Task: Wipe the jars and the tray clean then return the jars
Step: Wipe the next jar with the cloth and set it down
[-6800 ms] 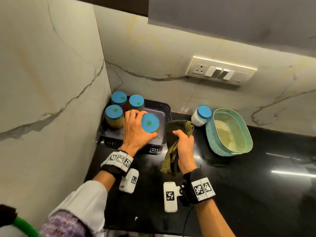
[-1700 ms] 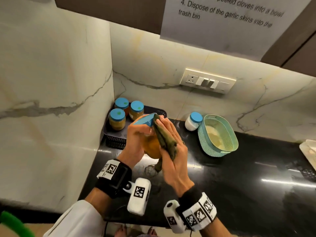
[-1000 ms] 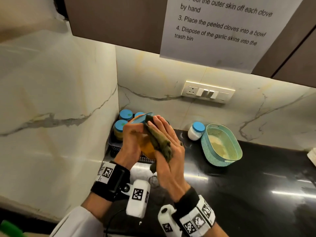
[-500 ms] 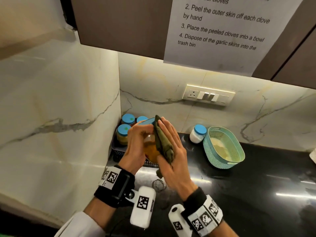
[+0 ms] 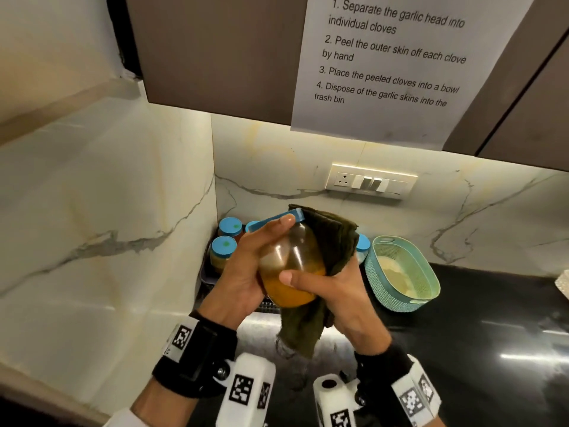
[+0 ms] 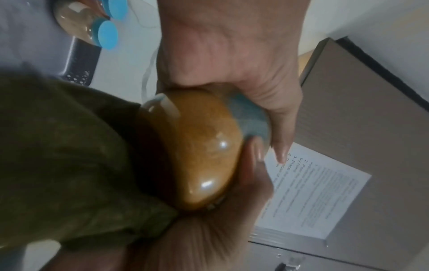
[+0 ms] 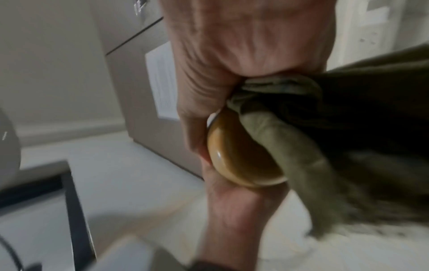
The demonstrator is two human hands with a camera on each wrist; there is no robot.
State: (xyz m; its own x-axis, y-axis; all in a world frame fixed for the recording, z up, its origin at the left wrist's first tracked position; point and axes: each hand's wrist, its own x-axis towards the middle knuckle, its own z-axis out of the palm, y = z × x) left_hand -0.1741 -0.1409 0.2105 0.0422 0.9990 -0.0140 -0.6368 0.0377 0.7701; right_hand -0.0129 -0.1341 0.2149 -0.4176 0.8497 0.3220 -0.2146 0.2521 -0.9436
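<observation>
Jar (image 5: 291, 266) of amber contents, tilted, clasped by both hands; right (image 5: 345, 298) presses cloth (image 5: 331, 241).

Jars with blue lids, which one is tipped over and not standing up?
The jar with orange-yellow stuff inside, held up between both hands with the green cloth around it. It leans sideways in the air; the others stand upright on the tray.

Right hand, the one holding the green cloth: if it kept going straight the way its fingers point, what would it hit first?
The right hand points up and away, toward the back wall. Its way looks free at first; the white socket-and-switch plate lies roughly in line, though depth is unclear.
</observation>
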